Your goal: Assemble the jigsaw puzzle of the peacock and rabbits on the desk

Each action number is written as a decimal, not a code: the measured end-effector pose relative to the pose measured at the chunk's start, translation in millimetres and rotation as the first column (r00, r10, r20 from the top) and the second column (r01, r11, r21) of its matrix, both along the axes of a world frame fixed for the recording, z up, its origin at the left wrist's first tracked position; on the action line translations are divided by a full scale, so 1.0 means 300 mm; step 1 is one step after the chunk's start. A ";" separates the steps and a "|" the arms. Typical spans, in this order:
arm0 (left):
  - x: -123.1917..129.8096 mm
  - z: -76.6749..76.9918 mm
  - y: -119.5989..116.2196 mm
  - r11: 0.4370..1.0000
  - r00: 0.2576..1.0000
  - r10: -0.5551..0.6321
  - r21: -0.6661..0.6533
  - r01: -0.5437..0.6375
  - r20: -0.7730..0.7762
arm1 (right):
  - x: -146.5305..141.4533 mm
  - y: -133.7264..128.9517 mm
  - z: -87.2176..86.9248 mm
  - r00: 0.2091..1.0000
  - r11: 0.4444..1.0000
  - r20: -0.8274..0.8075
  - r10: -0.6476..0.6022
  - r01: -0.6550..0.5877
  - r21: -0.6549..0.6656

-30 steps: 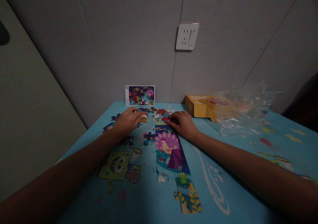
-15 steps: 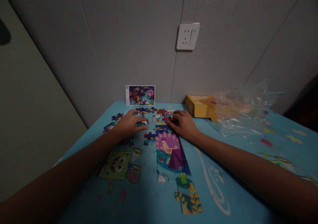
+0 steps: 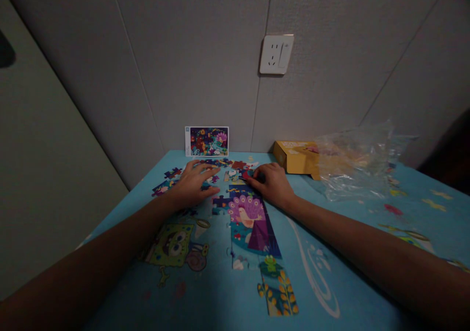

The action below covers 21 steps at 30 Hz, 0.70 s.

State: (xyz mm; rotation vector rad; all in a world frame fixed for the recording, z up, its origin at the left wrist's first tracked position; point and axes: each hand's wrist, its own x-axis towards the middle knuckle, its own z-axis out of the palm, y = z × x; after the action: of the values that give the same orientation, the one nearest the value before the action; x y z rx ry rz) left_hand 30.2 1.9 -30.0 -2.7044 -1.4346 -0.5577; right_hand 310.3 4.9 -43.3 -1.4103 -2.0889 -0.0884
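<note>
My left hand [image 3: 193,184] is open, its fingers spread above loose jigsaw pieces on the table. Thumb and fingers of my right hand [image 3: 270,183] are closed on a puzzle piece [image 3: 246,174] with red on it, partly hidden by the hand. Just below that hand lies a joined section of puzzle [image 3: 253,223] with a purple peacock. A frog and yellow leaves show on its lower end [image 3: 279,287]. Dark blue pieces [image 3: 220,204] stick out from its left side. More loose pieces [image 3: 167,181] lie to the left, some hidden under my left hand.
A picture card [image 3: 207,141] of the puzzle leans on the wall at the back. At the right stand a yellow box [image 3: 297,157] and a crumpled clear plastic bag [image 3: 356,164]. The blue tablecloth [image 3: 176,296] has printed cartoon figures. A socket [image 3: 276,54] is on the wall.
My left hand has lifted slightly and its fingers have spread and reached farther over the loose pieces. My right fingers have drawn the red puzzle piece a little nearer to me.
</note>
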 end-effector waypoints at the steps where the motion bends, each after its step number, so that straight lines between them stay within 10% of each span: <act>1: 0.006 0.006 -0.009 0.999 0.999 -0.033 -0.019 0.033 0.008 | 0.000 -0.003 0.002 1.000 0.999 -0.027 -0.008 0.009 0.035; 10: 0.050 0.011 -0.062 0.938 0.937 -0.345 -0.044 0.343 -0.044 | -0.011 -0.042 0.022 0.868 0.855 0.051 0.494 -0.496 0.152; 17: 0.031 0.033 -0.040 0.998 0.995 0.057 -0.033 -0.060 -0.085 | -0.007 -0.030 0.008 0.991 0.998 0.132 0.038 -0.043 0.040; 21: 0.025 0.030 -0.027 0.976 0.971 0.164 -0.114 -0.185 -0.176 | -0.012 -0.041 0.018 0.984 0.999 0.174 0.034 -0.030 -0.026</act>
State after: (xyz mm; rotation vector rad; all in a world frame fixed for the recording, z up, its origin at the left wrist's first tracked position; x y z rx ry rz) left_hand 37.8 -6.3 -20.9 -2.6055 -1.6941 -0.2312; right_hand 306.7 -7.4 -37.9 -1.4268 -2.2609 -0.1813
